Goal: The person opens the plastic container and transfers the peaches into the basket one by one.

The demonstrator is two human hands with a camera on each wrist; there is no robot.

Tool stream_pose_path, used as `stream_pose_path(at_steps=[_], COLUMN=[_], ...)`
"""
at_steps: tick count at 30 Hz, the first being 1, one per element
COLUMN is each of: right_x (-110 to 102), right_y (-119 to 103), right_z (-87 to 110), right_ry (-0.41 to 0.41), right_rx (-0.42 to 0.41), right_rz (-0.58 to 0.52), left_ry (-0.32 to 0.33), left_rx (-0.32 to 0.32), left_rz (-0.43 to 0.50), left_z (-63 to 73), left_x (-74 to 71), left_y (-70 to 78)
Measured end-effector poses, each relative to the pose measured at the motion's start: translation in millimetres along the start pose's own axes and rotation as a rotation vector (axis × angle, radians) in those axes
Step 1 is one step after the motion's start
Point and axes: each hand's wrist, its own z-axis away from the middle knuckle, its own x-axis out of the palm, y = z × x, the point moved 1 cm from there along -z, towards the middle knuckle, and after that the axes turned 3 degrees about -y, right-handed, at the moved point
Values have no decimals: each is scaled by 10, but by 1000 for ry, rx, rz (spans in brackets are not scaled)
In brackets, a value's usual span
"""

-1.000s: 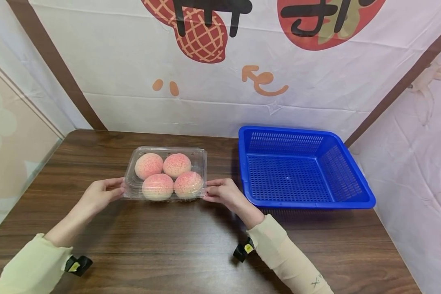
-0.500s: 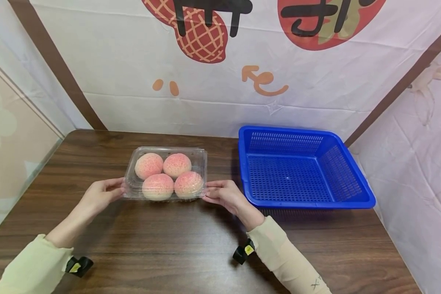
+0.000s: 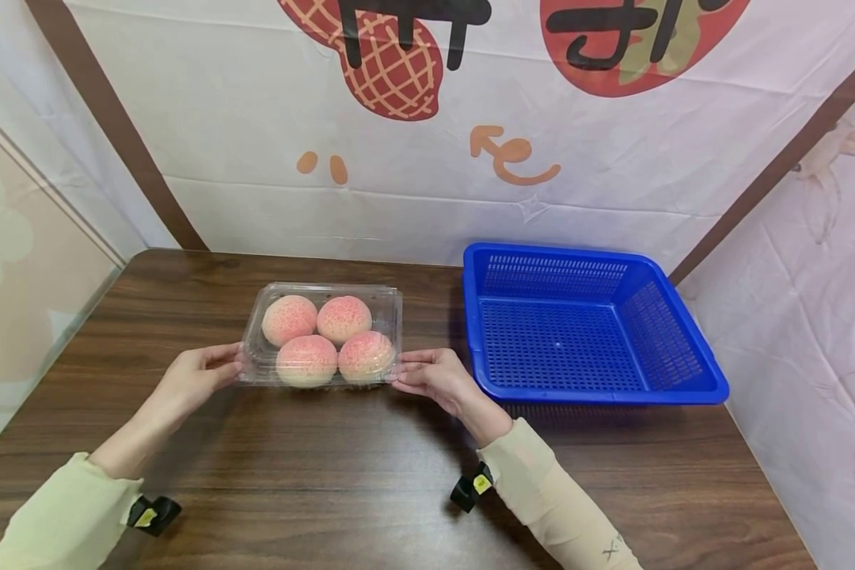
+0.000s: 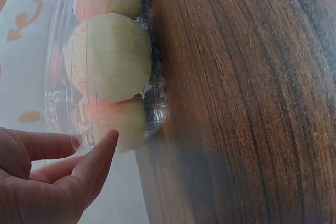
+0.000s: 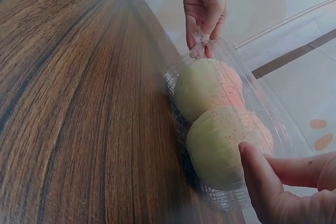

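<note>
A clear plastic clamshell box (image 3: 393, 305) sits at the left of the table, its lid down over several pink and cream peaches (image 3: 306, 361). At its near left corner my left hand (image 3: 191, 376) pinches the edge. My right hand (image 3: 442, 384) grips the opposite near corner between thumb and fingers. From the left wrist, the thumb and fingers (image 4: 97, 163) show at the box's end, beside a peach (image 4: 107, 59). In the right wrist view the right thumb (image 5: 257, 174) overlaps the near end of the box, with the left hand (image 5: 205, 3) at the far end.
A blue perforated plastic basket (image 3: 598, 396) with nothing in it stands right of the box, close to the right hand. Both rest on a dark wood-grain table (image 3: 313, 491). Behind the table hangs a printed white cloth (image 3: 413, 214).
Between the first frame and now the right hand's fingers have shifted slightly at the box's corner. Box, peaches and left hand keep their places.
</note>
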Motion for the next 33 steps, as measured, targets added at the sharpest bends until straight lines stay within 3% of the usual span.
stream_pose_path(at_steps=[19, 28, 33], right_x=[37, 54, 45], right_y=[76, 93, 90], right_z=[-13, -29, -35], right_ry=[91, 140, 125], right_rx=[-43, -39, -44], right_rz=[-2, 3, 19], left_ry=[-4, 4, 3], left_rx=[-18, -21, -12], left_rz=[-24, 33, 52], left_z=[4, -5, -8], left_x=[8, 15, 16], left_y=[-5, 2, 1])
